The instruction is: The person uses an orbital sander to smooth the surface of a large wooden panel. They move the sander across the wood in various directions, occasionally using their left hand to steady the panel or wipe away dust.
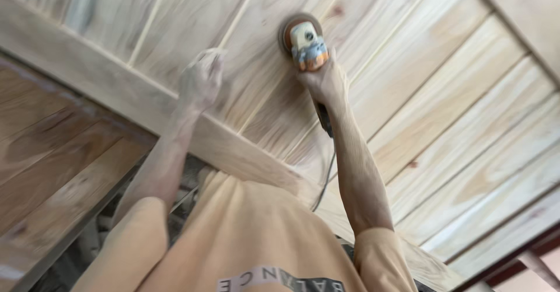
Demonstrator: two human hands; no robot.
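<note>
Head view shows the right hand (pixel 326 82) wrapped tight round a sander (pixel 304 41), its round pad pressed flat on the wooden panel (pixel 443 94). Beside it, the left hand (pixel 201 79) rests closed on the boards, holding nothing I can make out. Near the pad the wood looks pale and smooth; judging by the streaky grain, the far boards are unsanded.

A darker brown board (pixel 52 152) lies beside a pale yellow shirt (pixel 251 234).
</note>
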